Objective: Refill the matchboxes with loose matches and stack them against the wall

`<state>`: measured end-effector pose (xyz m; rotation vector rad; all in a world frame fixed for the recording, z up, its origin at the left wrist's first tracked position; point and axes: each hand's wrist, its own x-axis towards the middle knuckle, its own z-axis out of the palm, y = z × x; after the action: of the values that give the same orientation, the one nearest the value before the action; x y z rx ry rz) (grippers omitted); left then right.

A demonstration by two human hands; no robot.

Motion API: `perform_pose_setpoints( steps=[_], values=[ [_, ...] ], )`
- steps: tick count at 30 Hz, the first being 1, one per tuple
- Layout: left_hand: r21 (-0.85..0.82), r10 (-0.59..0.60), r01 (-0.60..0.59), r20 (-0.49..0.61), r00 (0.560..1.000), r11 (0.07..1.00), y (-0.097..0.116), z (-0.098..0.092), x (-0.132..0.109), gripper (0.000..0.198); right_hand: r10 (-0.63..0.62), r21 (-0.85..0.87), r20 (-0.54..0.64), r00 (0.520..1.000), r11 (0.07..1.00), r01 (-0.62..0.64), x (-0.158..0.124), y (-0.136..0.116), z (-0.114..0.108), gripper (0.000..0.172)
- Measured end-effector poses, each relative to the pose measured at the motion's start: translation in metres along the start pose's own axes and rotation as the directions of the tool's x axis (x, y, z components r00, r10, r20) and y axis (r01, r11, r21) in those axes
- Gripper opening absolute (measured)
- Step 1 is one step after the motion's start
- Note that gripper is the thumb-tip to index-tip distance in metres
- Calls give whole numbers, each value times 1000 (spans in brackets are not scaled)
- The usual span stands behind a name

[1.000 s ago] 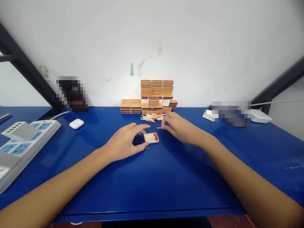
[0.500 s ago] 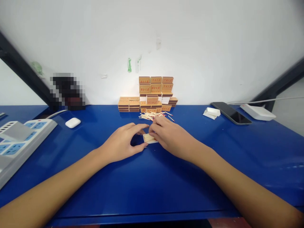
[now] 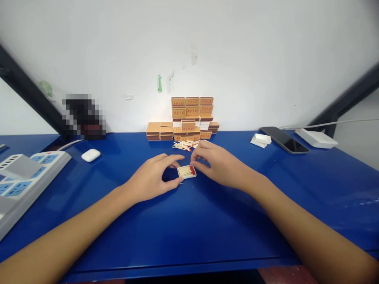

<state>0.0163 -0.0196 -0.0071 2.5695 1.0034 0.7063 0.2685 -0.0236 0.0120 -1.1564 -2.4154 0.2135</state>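
Drawn back from above the tray (image 3: 189,177), the right hand (image 3: 217,163) now uncovers the red heads of the matches (image 3: 186,171) inside. Its thumb and fingertip nearly meet just off the tray's far right corner; I cannot tell whether this grip has a match in it. Left hand (image 3: 152,173) makes a wide C, thumb against the tray's near left corner, fingertips at the far left one, holding that end. Between the two hands, the tray lies flat, its long axis running left to right, heads toward the right hand. Both hands are close. Beyond, nearer the right hand's fingers, is a loose heap (image 3: 182,145), then stacked boxes (image 3: 192,112) against the wall. All rests on a blue counter (image 3: 183,232).
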Motion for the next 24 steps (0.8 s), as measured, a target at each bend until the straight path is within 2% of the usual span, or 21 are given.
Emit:
perform_pose_setpoints(
  steps=[2,4,7,10,17,21,24],
  values=[
    [-7,-6,6,7,1000,1000,0,0,-1,54,61,-44,-55,997,997,-64,1,8,-6,12],
    [-5,-2,2,2,1000,1000,0,0,-1,53,169,-114,-107,980,977,-181,2,18,-10,12],
    [10,18,-18,-13,1000,1000,0,-1,-1,53,357,-193,-140,924,905,-379,3,32,-12,11],
    [21,23,-22,-14,1000,1000,-1,-3,1,54,459,-200,-124,880,857,-475,6,40,-5,11],
    [25,15,-15,3,1000,1000,-3,0,1,55,450,-201,-111,886,863,-464,15,44,16,13],
    [30,14,-14,-6,1000,999,-3,1,1,55,451,-211,-36,892,869,-448,12,45,7,18],
    [33,17,-17,-11,1000,999,-3,0,1,54,397,-191,-18,918,900,-393,5,42,-4,17]
  ],
)
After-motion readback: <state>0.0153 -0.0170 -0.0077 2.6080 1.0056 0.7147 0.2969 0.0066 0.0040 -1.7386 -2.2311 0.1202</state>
